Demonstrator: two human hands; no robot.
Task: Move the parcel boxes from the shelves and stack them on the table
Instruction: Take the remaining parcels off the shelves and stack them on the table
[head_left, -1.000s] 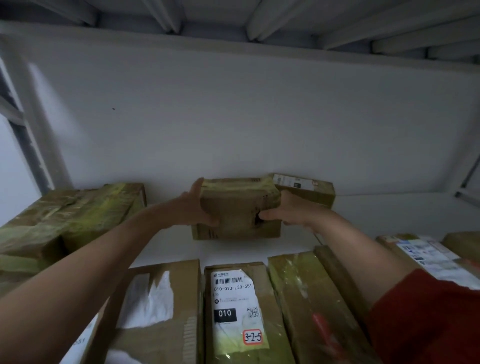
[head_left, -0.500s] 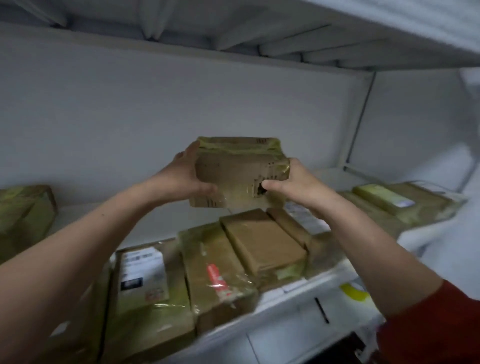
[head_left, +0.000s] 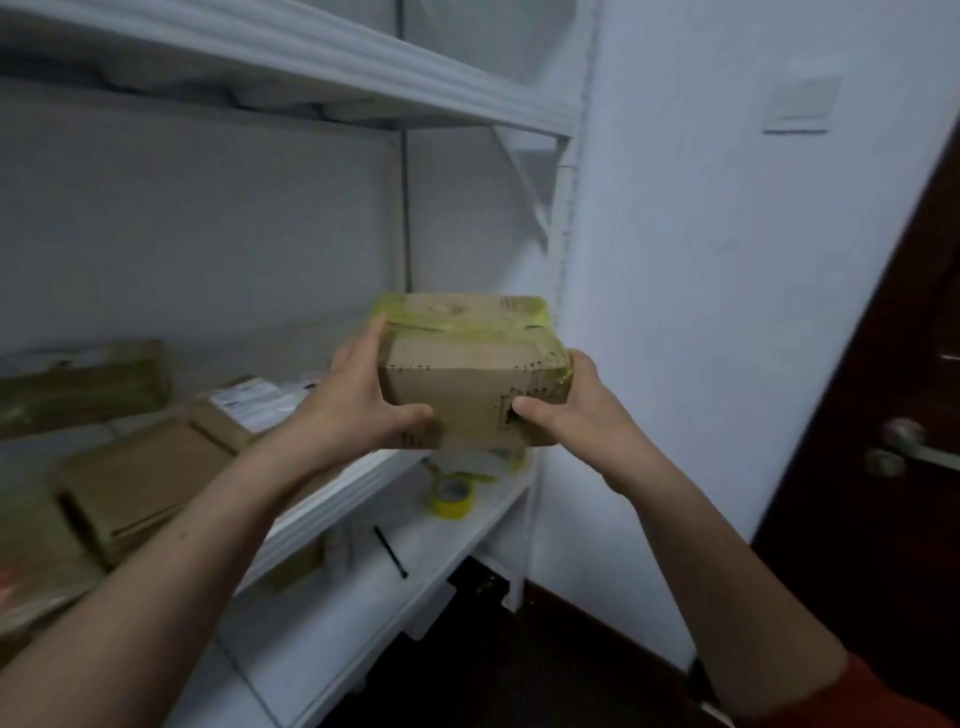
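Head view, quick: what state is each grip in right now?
Left grip: holds the parcel box by its left end.
Right grip: holds the same box by its right end.

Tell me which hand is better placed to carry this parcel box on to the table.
Left, marginally: the left hand wraps the parcel box's side with its thumb along the lower front; the right hand's thumb presses beside a hole. Keep both grips.

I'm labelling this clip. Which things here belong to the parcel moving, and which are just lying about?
Job: held parcel box, left hand, right hand, parcels on the shelf.
Lying about: yellow tape roll, thin black stick, door handle.
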